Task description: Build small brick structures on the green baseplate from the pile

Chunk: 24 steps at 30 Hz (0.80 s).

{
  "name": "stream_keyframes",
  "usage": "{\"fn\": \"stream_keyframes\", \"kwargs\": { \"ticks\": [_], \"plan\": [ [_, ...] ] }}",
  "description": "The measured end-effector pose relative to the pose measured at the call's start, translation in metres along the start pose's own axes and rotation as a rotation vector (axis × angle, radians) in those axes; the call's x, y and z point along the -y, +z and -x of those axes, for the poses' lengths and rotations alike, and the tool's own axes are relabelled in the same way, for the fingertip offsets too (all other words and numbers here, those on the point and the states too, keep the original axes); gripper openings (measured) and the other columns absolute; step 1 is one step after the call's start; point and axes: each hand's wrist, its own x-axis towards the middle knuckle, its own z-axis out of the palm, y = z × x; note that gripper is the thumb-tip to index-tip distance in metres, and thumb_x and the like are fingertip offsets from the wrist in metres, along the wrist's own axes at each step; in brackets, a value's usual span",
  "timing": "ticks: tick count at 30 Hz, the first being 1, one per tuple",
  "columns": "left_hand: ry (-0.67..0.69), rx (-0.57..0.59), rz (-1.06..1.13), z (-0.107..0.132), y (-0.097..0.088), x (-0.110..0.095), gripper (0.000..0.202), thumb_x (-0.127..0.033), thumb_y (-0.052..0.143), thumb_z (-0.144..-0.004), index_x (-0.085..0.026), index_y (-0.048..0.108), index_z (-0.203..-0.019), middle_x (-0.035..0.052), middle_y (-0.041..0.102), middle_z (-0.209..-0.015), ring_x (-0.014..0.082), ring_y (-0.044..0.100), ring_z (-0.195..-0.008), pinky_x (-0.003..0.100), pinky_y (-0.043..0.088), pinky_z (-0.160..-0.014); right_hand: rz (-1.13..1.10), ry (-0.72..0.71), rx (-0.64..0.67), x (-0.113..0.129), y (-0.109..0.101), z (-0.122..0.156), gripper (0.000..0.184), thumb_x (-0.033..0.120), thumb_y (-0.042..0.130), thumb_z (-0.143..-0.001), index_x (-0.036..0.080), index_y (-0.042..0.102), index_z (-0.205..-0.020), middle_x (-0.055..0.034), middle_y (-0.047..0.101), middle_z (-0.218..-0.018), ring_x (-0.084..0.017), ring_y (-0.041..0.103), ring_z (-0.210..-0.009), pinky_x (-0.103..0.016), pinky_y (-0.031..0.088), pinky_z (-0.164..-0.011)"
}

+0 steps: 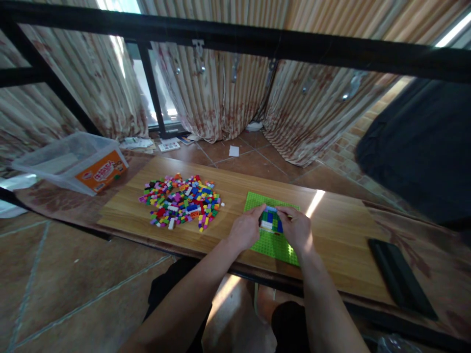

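Observation:
A bright green baseplate [275, 252] lies on the wooden board. On it sits a small block of toy bricks [270, 221] in blue, green and white. Along the far edge of that block runs a light blue brick [271, 209]. My left hand [246, 229] pinches its left end, with the thumb and fingers closed together. From the other side my right hand [298, 229] closes its fingertips on the right end. Parts of the block's sides are hidden behind both hands.
A loose pile of multicoloured bricks [180, 198] is spread on the wooden board [334, 245] to the left. Farther left stands a clear plastic bin [61, 162] with an orange label. A dark, flat, long object [401, 277] lies at the right end. A black metal bar [235, 41] crosses above.

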Motion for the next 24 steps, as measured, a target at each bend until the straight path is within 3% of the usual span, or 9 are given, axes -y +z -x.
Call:
{"fn": "stream_keyframes", "kwargs": {
  "ticks": [6, 11, 16, 19, 21, 24],
  "plan": [
    [0.009, -0.045, 0.021, 0.007, -0.002, -0.005, 0.058, -0.009, 0.042, -0.085, -0.017, 0.037, -0.142, 0.0121, 0.054, -0.136, 0.0226, 0.055, -0.12, 0.037, 0.046, -0.104, 0.06, 0.003, -0.062, 0.003, -0.001, 0.001, 0.033, 0.042, 0.052, -0.084, 0.019, 0.072, -0.097, -0.0088, 0.074, -0.093, -0.02, 0.067, -0.071, -0.034, 0.054, -0.069],
    [-0.018, -0.171, 0.044, 0.008, -0.017, -0.002, 0.043, -0.012, 0.045, -0.085, -0.017, 0.052, -0.127, 0.011, 0.06, -0.126, 0.0218, 0.06, -0.109, 0.036, 0.05, -0.097, 0.079, -0.001, -0.208, 0.014, -0.002, 0.002, 0.035, 0.042, 0.05, -0.087, 0.016, 0.072, -0.095, -0.0102, 0.073, -0.085, -0.019, 0.065, -0.065, -0.032, 0.052, -0.065],
    [-0.211, -0.496, -0.105, 0.006, -0.064, 0.029, 0.03, -0.015, 0.048, -0.086, -0.017, 0.061, -0.113, 0.0098, 0.067, -0.107, 0.0209, 0.063, -0.098, 0.034, 0.051, -0.089, 0.053, -0.029, -0.235, 0.02, 0.001, 0.002, 0.032, 0.04, 0.051, -0.086, 0.016, 0.073, -0.09, -0.009, 0.073, -0.084, -0.02, 0.066, -0.07, -0.031, 0.051, -0.067],
    [-0.45, -0.69, -0.281, 0.01, -0.1, 0.054, 0.027, -0.018, 0.048, -0.086, -0.016, 0.063, -0.108, 0.0103, 0.068, -0.104, 0.0235, 0.062, -0.1, 0.035, 0.049, -0.09, 0.049, -0.041, -0.233, 0.021, 0.003, 0.002, 0.031, 0.039, 0.052, -0.086, 0.016, 0.072, -0.09, -0.0087, 0.073, -0.085, -0.02, 0.067, -0.071, -0.031, 0.051, -0.067],
    [-0.594, -0.72, -0.402, 0.013, -0.118, 0.068, 0.027, -0.02, 0.05, -0.085, -0.014, 0.064, -0.107, 0.0121, 0.068, -0.102, 0.026, 0.061, -0.101, 0.037, 0.047, -0.09, 0.049, -0.046, -0.225, 0.02, 0.002, 0.003, 0.031, 0.039, 0.053, -0.086, 0.016, 0.073, -0.09, -0.0085, 0.073, -0.084, -0.021, 0.067, -0.071, -0.032, 0.051, -0.067],
    [-0.679, -0.658, -0.547, 0.019, -0.131, 0.08, 0.028, -0.025, 0.053, -0.084, -0.014, 0.066, -0.105, 0.0139, 0.067, -0.106, 0.0291, 0.059, -0.105, 0.041, 0.045, -0.092, 0.034, -0.053, -0.206, 0.018, 0.002, 0.004, 0.03, 0.039, 0.053, -0.086, 0.017, 0.073, -0.089, -0.0082, 0.073, -0.084, -0.02, 0.066, -0.071, -0.032, 0.05, -0.067]
  ]
}}
